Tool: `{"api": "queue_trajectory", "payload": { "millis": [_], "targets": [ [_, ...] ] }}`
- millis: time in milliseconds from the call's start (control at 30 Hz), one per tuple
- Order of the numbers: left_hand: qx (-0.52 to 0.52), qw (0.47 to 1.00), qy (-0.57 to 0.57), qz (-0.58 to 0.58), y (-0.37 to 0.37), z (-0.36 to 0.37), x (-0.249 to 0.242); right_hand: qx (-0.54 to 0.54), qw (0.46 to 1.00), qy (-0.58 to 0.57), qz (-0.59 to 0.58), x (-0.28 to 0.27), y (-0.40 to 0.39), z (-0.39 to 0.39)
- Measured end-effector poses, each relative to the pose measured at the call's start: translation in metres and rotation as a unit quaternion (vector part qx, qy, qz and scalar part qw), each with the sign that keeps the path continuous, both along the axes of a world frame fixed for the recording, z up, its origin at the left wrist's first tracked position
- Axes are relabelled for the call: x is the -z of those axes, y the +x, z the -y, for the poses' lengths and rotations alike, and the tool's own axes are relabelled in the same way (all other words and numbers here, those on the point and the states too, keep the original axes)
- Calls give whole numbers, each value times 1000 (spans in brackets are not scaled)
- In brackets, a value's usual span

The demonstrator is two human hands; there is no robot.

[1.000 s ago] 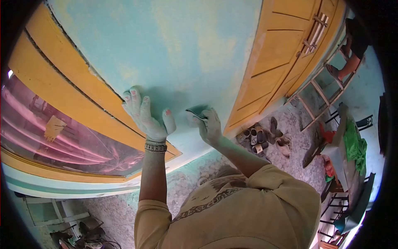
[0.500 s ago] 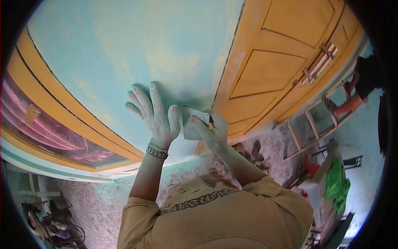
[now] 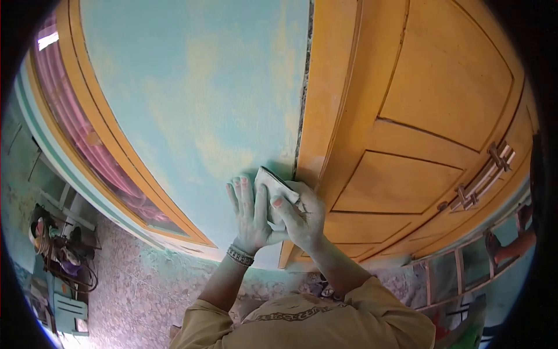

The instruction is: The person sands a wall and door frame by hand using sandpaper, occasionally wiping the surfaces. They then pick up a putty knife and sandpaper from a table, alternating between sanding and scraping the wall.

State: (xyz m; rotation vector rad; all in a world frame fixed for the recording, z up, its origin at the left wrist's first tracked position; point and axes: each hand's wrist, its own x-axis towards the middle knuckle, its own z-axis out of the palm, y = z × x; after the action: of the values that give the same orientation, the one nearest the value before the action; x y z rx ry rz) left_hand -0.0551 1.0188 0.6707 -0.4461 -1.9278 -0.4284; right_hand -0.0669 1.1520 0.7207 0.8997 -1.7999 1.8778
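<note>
My right hand [image 3: 305, 215] is closed on a folded piece of sandpaper [image 3: 275, 185], pale with a dark edge, thumb across its near face. The sandpaper is up against the pale blue wall [image 3: 232, 87], close to the dark crack beside the door frame. Just left of it, my left hand [image 3: 250, 215] has its fingers stretched upward, one of them overlapping the sheet's left side. Its thumb reaches toward my right hand. Both hands look coated in pale dust. The sheet's face toward the wall is hidden.
Right of the wall stands an orange wooden door [image 3: 401, 174] with a metal bolt [image 3: 483, 177]. A window with a pink curtain [image 3: 87, 134] is at left. A ladder [image 3: 459, 270] with another person's leg [image 3: 516, 249] on it is at lower right. Clutter [image 3: 64, 244] lies lower left.
My left hand has moved over to the sandpaper and my right hand, where it was apart before. The sheet is now tilted differently. The view has shifted, showing more of the door.
</note>
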Motion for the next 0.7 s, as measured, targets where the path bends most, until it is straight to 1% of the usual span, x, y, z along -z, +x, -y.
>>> {"api": "queue_trajectory", "payload": {
  "millis": [33, 67, 100, 133, 167, 200, 267, 300, 400, 433, 533, 567, 667, 700],
  "targets": [
    [-55, 998, -14, 13, -4, 0, -5, -16, 1000, 6, -11, -6, 1, -3],
    [-69, 998, -14, 6, -7, 1, -9, -30, 999, 11, -22, -14, 3, -5],
    [-82, 997, -14, 1, -9, 1, -11, -5, 997, 48, -60, -25, 5, -10],
    [-94, 995, -13, -5, -11, 1, -14, 5, 997, 36, -69, -27, 4, -11],
    [-76, 996, 9, -35, -14, -3, -18, 14, 996, 24, -79, -29, 1, -11],
    [-68, 996, -21, -50, -18, -2, -25, 24, 996, 12, -91, -32, -2, -12],
    [-55, 993, -83, -71, -22, -1, -37, 81, 978, 19, -190, -35, -8, -26],
    [-49, 996, -67, -13, -18, -6, -49, 112, 965, 23, -238, -35, -11, -32],
    [-69, 995, -53, -37, -26, -13, -41, 280, 906, 18, -317, -29, -23, -36],
    [-72, 996, -46, -35, -26, -17, -35, 260, 916, 34, -303, -16, -31, -35],
    [-91, 995, 20, -22, -28, -34, 1, 238, 912, -17, -332, 9, -57, -20],
    [-104, 994, 23, -8, -25, -39, 4, 245, 904, 0, -350, 16, -61, -21],
    [-83, 996, 17, -42, -32, -38, -7, 173, 922, -51, -344, 23, -67, -24],
    [-86, 995, 16, -38, -34, -35, -28, 172, 921, -54, -345, 22, -67, -24]
  ]
}}
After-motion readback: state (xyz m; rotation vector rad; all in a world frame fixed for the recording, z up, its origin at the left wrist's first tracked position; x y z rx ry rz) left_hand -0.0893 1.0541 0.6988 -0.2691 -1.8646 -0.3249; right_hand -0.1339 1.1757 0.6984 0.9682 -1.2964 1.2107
